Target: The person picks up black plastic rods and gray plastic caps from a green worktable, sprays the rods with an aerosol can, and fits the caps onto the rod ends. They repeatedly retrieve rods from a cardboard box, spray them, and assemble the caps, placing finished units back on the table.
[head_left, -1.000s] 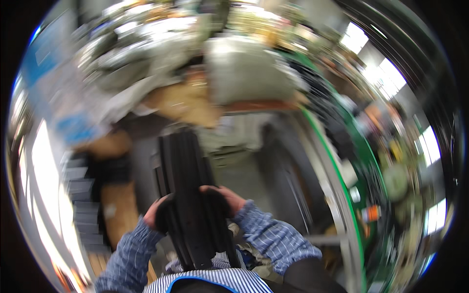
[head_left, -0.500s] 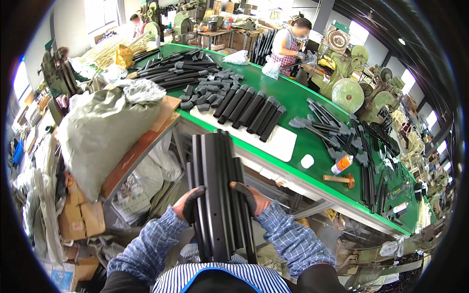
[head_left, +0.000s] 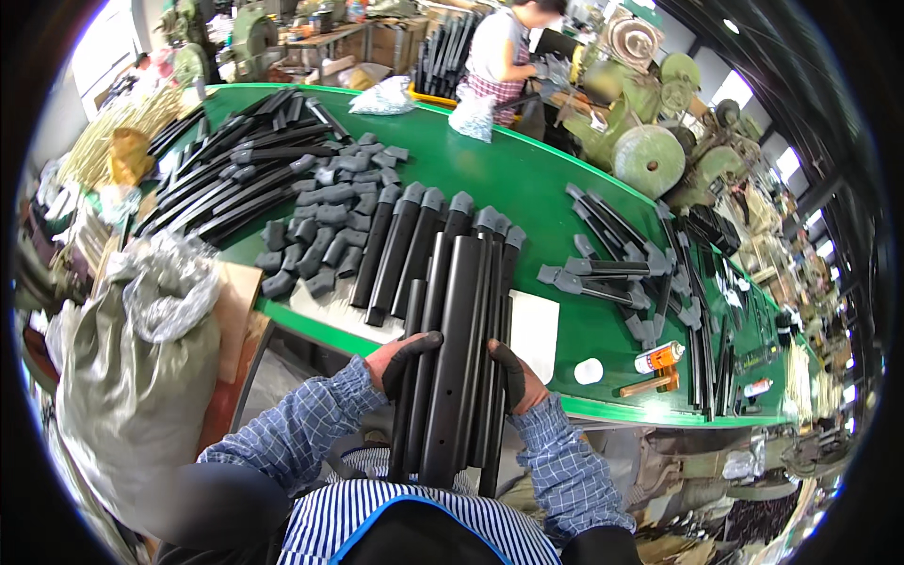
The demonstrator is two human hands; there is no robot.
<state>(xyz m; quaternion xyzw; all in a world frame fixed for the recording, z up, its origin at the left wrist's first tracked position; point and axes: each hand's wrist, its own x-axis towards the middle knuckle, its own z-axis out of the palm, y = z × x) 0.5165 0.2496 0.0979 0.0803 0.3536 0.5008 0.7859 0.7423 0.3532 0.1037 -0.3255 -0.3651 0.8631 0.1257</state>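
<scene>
A bundle of several long black tubes (head_left: 454,358) stands upright in front of my body, gripped between both hands. My left hand (head_left: 405,365), in a dark-fingered glove, wraps the bundle's left side. On its right side, my right hand (head_left: 514,379) presses in with the thumb towards the front. The bundle's upper ends overlap the green table's near edge in this view. Just behind them lies a row of black tubes with grey end pieces (head_left: 395,252), resting partly on a white board (head_left: 539,334). Small holes show in the front tube.
Loose grey elbow connectors (head_left: 330,215) and black tubes (head_left: 235,179) cover the table's left part. To the right are capped tubes (head_left: 612,268), a spray can (head_left: 659,358), a hammer (head_left: 648,385) and a white disc (head_left: 589,371). A large sack (head_left: 132,367) stands left; a person (head_left: 499,56) works beyond.
I have come closer to the table, and the view has shifted. The bundle, still held in both hands, now reaches in front of the capped tubes and the board.
</scene>
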